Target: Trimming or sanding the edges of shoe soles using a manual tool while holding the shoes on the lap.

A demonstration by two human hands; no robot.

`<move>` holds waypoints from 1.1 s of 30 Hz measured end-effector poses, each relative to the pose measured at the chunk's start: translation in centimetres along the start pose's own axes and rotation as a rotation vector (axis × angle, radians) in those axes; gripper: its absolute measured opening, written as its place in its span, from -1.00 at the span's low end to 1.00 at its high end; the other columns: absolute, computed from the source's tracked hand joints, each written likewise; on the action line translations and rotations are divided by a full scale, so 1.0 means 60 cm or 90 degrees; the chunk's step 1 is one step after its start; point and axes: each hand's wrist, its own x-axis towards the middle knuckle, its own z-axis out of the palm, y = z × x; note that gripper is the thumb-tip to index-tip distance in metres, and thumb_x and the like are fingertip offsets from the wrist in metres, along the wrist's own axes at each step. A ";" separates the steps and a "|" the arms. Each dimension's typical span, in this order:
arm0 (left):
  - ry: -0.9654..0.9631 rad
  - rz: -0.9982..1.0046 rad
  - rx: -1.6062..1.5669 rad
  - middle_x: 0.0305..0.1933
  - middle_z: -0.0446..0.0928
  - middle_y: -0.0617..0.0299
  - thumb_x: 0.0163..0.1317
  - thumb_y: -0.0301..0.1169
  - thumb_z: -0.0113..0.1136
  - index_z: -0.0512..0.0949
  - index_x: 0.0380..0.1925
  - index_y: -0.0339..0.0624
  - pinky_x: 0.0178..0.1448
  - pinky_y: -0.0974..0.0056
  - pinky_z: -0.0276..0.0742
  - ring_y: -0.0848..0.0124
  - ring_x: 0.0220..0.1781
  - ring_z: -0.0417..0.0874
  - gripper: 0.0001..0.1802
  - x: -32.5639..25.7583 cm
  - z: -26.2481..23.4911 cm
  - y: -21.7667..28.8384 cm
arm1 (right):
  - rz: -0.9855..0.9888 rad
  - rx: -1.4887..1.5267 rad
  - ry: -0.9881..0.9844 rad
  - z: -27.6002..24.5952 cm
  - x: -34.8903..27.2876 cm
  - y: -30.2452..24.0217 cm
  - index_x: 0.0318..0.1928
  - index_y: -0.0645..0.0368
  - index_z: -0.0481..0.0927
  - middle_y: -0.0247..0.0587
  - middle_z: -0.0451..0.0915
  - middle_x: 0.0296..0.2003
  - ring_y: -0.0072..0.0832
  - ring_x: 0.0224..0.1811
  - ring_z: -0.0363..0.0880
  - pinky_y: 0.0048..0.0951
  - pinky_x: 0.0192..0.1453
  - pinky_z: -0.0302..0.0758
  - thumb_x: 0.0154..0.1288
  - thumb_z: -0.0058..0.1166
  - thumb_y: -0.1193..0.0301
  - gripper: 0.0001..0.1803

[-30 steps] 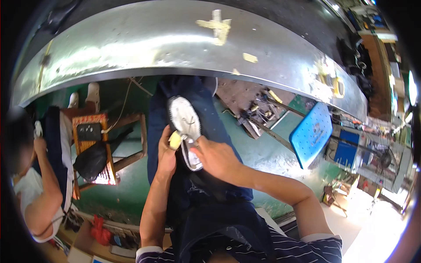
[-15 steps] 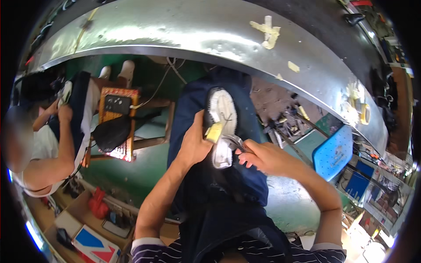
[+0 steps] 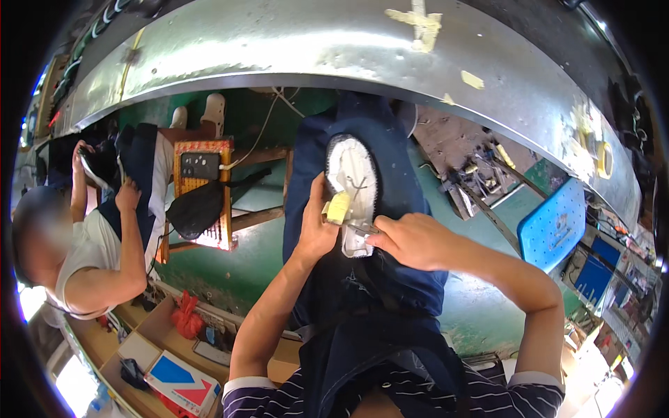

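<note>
A shoe [image 3: 353, 167] rests on my lap with its white underside up and a dark gathered edge around the rim. My left hand [image 3: 318, 226] grips its left side. Something yellow [image 3: 339, 207], perhaps tape wrapped around the thumb, shows at that hand's thumb, over the white underside. Closed around metal pincers [image 3: 362, 228], my right hand [image 3: 411, 240] is at the shoe's right side, towards the end nearest me. The pincers' jaws lie across the white underside; their handles are mostly hidden in the fingers.
A metal workbench [image 3: 279, 59] curves across the far side. To the left, a stool [image 3: 203, 150] holds a black bag [image 3: 189, 211]; beyond it sits a co-worker [image 3: 104, 258] handling a shoe. A blue stool [image 3: 554, 226] stands at the right. Boxes [image 3: 182, 380] lie lower left.
The pincers have turned and now lie flatter across the shoe, with my right hand closer to it. My view has shifted slightly. The co-worker's hands have moved apart.
</note>
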 end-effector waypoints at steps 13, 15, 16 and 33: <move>0.017 0.066 0.101 0.26 0.51 -0.17 0.44 -0.16 0.14 0.07 0.45 -0.35 0.28 0.15 0.52 0.09 0.26 0.61 -0.23 -0.009 0.000 0.004 | 0.006 -0.064 0.092 0.043 -0.039 -0.027 -0.14 0.24 0.42 -0.03 0.59 -0.62 -0.02 -0.58 0.63 -0.11 -0.56 0.47 0.58 -0.03 0.13 -0.64; -0.032 -0.017 -0.076 0.35 0.44 -0.05 0.44 -0.32 0.16 0.02 0.53 -0.31 0.34 0.24 0.46 0.27 0.31 0.53 -0.21 -0.002 -0.003 -0.007 | 0.008 -0.016 0.161 0.043 -0.037 -0.021 -0.13 0.23 0.42 -0.07 0.59 -0.64 -0.07 -0.61 0.62 -0.13 -0.50 0.48 0.60 -0.07 0.12 -0.63; -0.037 0.020 -0.075 0.47 0.32 -0.04 0.40 -0.44 0.21 -0.08 0.58 -0.28 0.45 0.21 0.37 0.24 0.45 0.42 -0.11 -0.004 0.002 -0.009 | -0.002 -0.015 0.159 0.037 -0.038 -0.022 -0.13 0.23 0.42 -0.07 0.59 -0.64 -0.07 -0.61 0.62 -0.13 -0.50 0.48 0.60 -0.07 0.12 -0.63; -0.051 0.109 -0.003 0.73 -0.38 -0.01 0.41 -0.53 -0.03 -0.42 0.62 -0.18 0.69 0.17 -0.19 0.21 0.73 -0.25 -0.03 -0.041 0.044 -0.038 | 0.242 0.269 -0.034 -0.016 -0.058 -0.016 0.00 0.26 0.46 -0.10 0.67 -0.49 -0.29 -0.55 0.69 -0.29 -0.51 0.48 0.64 -0.14 0.21 -0.67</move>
